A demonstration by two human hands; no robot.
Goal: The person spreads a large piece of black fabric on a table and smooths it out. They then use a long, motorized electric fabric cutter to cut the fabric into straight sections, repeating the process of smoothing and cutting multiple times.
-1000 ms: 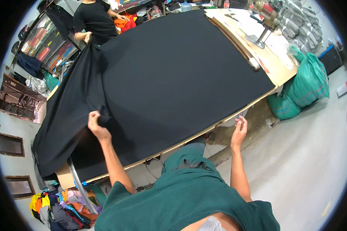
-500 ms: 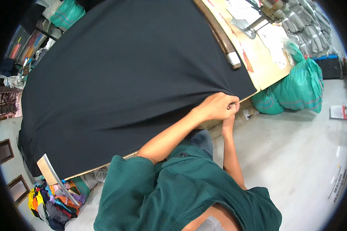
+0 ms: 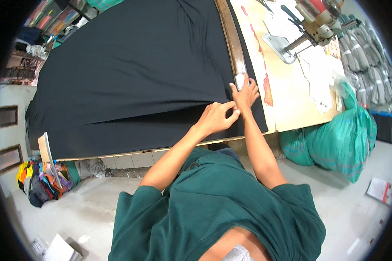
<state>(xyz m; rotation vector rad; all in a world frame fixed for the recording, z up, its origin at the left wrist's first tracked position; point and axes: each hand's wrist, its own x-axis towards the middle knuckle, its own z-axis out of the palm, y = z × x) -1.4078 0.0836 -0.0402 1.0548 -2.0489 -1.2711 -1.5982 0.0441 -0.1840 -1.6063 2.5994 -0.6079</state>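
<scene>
Green sack at right sat stuffed full; left hand pinched the black fabric mid-frame, right hand pressed flat, fingers spread.

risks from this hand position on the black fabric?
1. The left hand pinches the black fabric by the right hand; a hard tug may rumple the spread layer, where a fold already runs.
2. The cutting machine stands beyond the wooden bar; reaching farther might bring fingers near it.

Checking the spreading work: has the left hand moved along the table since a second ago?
Yes. The left hand has moved rightwards along the table's near edge, from the black cloth's left part to beside the right hand.
</scene>
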